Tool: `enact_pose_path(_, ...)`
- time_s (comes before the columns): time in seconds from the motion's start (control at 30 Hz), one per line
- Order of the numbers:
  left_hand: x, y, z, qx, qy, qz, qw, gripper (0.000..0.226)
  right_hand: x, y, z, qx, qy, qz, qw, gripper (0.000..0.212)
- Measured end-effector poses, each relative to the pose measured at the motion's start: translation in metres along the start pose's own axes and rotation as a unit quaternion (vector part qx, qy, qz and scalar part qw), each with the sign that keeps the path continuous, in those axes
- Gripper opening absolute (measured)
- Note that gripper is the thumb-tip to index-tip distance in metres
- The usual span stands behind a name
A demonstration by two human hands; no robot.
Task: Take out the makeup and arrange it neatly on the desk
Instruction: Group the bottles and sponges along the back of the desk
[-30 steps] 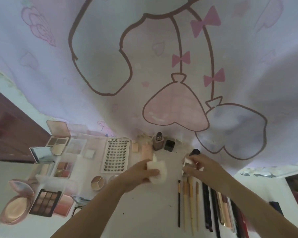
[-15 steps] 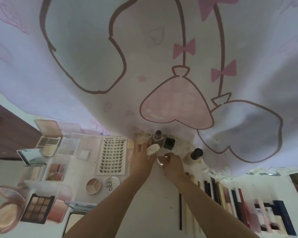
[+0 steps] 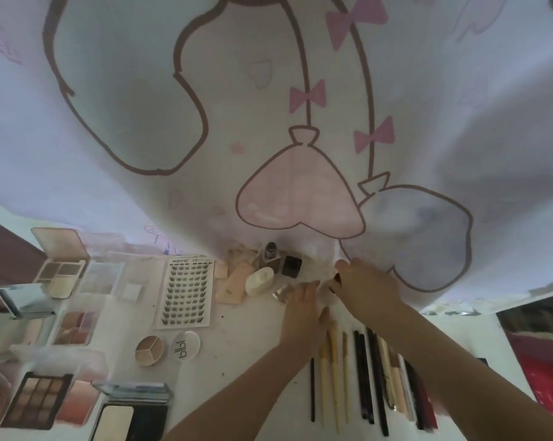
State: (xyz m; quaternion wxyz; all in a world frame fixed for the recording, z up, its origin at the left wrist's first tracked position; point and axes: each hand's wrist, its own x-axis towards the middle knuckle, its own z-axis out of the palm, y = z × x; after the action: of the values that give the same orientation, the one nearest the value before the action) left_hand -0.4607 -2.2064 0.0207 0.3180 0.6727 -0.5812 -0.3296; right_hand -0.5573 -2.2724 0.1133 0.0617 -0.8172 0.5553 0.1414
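Note:
My left hand (image 3: 304,310) reaches forward over the white desk (image 3: 243,351), its straight fingertips beside a small clear jar (image 3: 281,292). A white sponge (image 3: 259,281) lies just left of the jar, next to a pink puff (image 3: 234,283). Behind them stand a square foundation bottle (image 3: 270,256) and a black cube (image 3: 291,265). My right hand (image 3: 364,288) is at the back of the desk against the hanging cloth, seen from behind; what its fingers hold is hidden. A row of brushes and pencils (image 3: 358,377) lies below both hands.
A false-lash tray (image 3: 186,291), open eyeshadow palettes (image 3: 62,275), a nine-pan palette (image 3: 36,399), a round concealer pot (image 3: 149,350) and compacts fill the left half. The printed cloth (image 3: 269,122) hangs along the back edge. A red item (image 3: 548,354) sits at the right.
The white sponge left my left hand and now lies by the pink puff. The clear jar rests on the desk. My right hand moved right, covering the black-capped bottle's spot.

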Motion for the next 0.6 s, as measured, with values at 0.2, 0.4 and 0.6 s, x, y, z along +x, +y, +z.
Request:
enact_pose_path(0.2,0.019,0.013,0.003,0.030,-0.042,-0.048,0.998,0.032,0.007,0.002,0.010,0.152,-0.037,0.056,0.986,0.018)
enact_pose_path(0.4,-0.011,0.027,-0.050,-0.036,-0.089,-0.037,0.995,0.044,-0.019,0.004,-0.032,0.303,-0.020,0.045,0.952,0.038)
enact_pose_path(0.6,-0.046,0.057,-0.124,-0.113,-0.155,0.012,0.981,0.023,-0.053,-0.027,-0.074,0.299,0.004,-0.033,0.954,0.047)
